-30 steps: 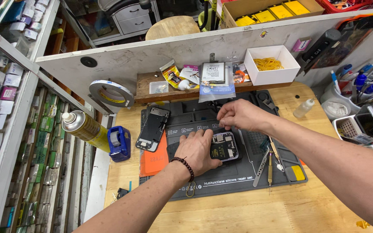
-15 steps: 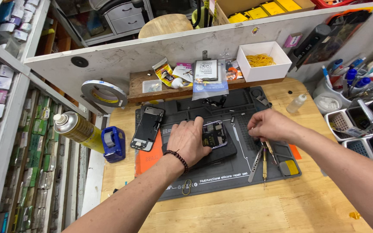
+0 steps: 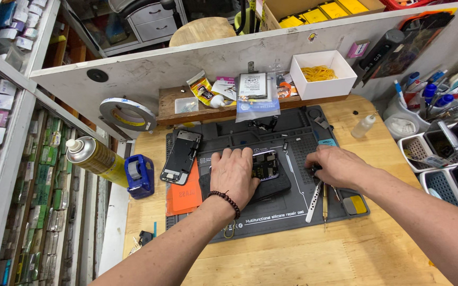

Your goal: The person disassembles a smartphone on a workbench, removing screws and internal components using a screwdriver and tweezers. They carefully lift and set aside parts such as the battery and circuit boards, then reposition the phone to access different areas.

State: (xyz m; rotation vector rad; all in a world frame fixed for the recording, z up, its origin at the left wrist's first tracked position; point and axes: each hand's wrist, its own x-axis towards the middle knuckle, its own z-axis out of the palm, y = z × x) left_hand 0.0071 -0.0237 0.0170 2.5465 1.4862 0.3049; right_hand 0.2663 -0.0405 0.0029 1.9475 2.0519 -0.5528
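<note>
An opened phone body (image 3: 265, 164) with its inner parts showing lies on a dark pad on the grey repair mat (image 3: 287, 212). My left hand (image 3: 232, 175) rests flat over its left half and presses it down. My right hand (image 3: 335, 167) sits to the right on the mat, fingers curled over the tool area; what they grip is hidden. Below that hand lie a metal pry tool (image 3: 313, 202) and a thin screwdriver (image 3: 324, 203). A detached phone screen (image 3: 180, 157) lies face down at the mat's left edge.
A spray can (image 3: 94, 158) and a blue tape dispenser (image 3: 139, 175) stand at the left. A wooden shelf (image 3: 172, 110) holds packets and a white box (image 3: 323, 78) of yellow bits. A small dropper bottle (image 3: 363, 126) and white bins (image 3: 441, 159) are at the right.
My right hand has moved from above the phone down to the tools at the right of the mat. My left hand has stayed on the phone.
</note>
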